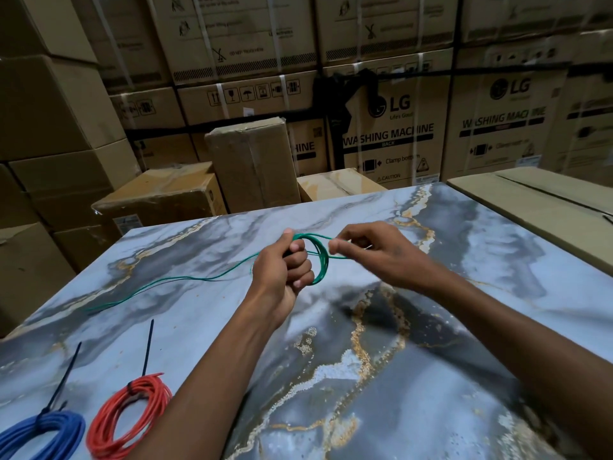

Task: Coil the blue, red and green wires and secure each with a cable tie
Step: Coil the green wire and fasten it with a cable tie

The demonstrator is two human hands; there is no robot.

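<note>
Left hand [282, 267] grips green coil [320, 260], right hand [371, 250] pinches a strand beside it (loose tail could spring loops apart).

A marbled tabletop [431, 343] lies under the hands. Beyond them stand stacked cardboard boxes [252, 164], some printed "LG washing machine".

cardboard boxes [391, 141]: "LG" | "WASHING MACHINE" | "BACK" | "CAUTION"

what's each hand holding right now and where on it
The left hand grips the green wire by its coiled loops; the right hand pinches a strand at the coil's top.
</note>
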